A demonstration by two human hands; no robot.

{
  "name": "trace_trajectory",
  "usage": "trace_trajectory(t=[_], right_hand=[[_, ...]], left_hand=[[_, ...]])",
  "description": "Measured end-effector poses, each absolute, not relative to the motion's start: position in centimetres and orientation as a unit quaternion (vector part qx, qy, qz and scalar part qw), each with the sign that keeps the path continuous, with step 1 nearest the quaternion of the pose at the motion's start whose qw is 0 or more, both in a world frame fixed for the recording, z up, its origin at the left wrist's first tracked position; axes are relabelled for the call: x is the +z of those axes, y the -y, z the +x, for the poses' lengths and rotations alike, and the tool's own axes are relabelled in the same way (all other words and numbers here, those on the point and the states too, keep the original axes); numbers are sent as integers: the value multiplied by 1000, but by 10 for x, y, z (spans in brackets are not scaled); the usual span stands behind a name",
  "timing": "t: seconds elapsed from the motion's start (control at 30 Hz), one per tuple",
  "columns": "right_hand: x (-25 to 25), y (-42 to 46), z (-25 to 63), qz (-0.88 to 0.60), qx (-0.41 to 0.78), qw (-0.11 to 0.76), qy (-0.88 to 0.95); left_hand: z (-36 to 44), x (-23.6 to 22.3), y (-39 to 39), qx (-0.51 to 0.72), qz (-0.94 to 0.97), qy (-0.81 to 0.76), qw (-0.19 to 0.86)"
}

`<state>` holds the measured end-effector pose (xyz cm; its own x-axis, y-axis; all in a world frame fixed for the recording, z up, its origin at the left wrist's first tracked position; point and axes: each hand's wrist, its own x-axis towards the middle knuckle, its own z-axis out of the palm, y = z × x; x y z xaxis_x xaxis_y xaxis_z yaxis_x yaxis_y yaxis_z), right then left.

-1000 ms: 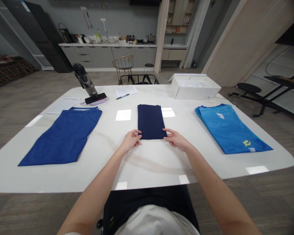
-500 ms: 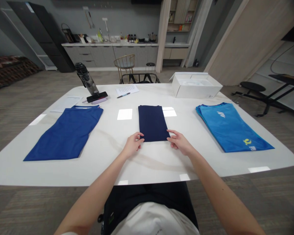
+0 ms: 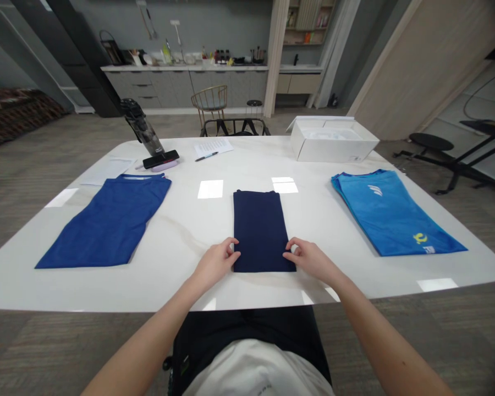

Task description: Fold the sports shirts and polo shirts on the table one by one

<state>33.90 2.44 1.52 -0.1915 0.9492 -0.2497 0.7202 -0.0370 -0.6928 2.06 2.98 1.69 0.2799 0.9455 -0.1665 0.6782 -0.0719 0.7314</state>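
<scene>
A dark navy garment [image 3: 260,231], folded into a neat rectangle, lies flat on the white table in front of me. My left hand [image 3: 218,261] pinches its left edge between thumb and index finger. On the opposite edge, my right hand [image 3: 311,259] does the same with thumb and curled fingers. To the left lies a royal blue shirt [image 3: 111,223], folded lengthwise. A bright blue shirt [image 3: 390,212] with white and yellow prints is spread, partly folded, to the right. Neither of these is touched by my hands.
A handheld vacuum [image 3: 148,137] stands at the table's back left, near a sheet of paper [image 3: 107,171]. A pen [image 3: 206,157] rests on a printed sheet [image 3: 218,145]. An open white box [image 3: 334,143] sits back right. Chairs stand beyond the table [image 3: 181,286].
The navy garment has slid toward me, closer to the table's front edge, with both hands moving along at its sides. The other two shirts stay in place.
</scene>
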Motion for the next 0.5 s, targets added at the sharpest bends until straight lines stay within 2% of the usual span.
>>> trace_trajectory(t=[0.1, 0.27, 0.33, 0.5], right_hand=[[17, -58, 335, -632, 261, 156, 713], [21, -134, 319, -690, 158, 152, 690], [21, -157, 315, -737, 157, 130, 644], [15, -190, 311, -771, 215, 111, 589]], left_hand=[[27, 18, -64, 184, 750, -583, 252], [50, 25, -135, 155, 760, -618, 125], [57, 26, -159, 139, 734, -651, 134], [64, 12, -202, 184, 629, -714, 247]])
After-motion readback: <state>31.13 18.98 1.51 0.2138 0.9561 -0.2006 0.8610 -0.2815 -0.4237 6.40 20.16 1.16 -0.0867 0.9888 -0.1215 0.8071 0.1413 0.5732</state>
